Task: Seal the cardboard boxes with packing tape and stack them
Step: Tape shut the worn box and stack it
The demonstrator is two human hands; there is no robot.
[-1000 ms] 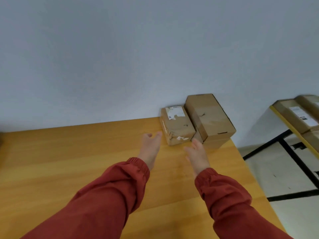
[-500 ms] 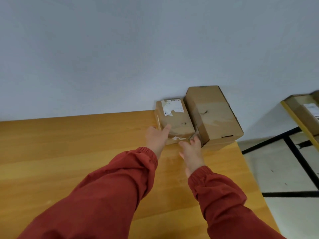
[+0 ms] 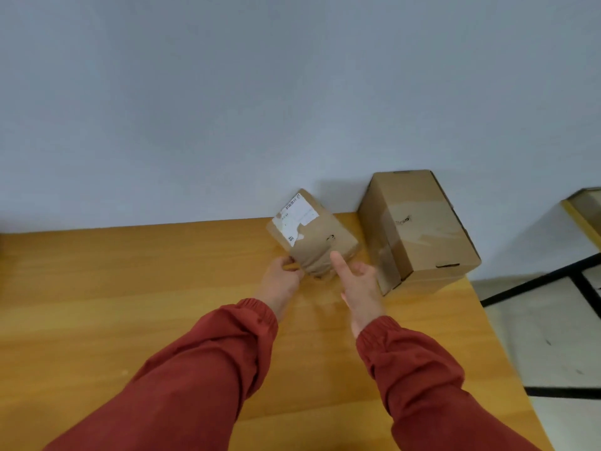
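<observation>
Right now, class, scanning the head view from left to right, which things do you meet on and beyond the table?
left hand → small labelled box, held between the two hands → right hand → large box → yellow-edged surface at the picture's right edge

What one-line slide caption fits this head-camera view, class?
Left hand and right hand hold a small labelled box askew beside a larger taped box on the wooden table.

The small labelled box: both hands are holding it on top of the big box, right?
No. The head view shows the left hand and right hand holding the small labelled box to the left of the big box, apart from it, not on top.
</observation>
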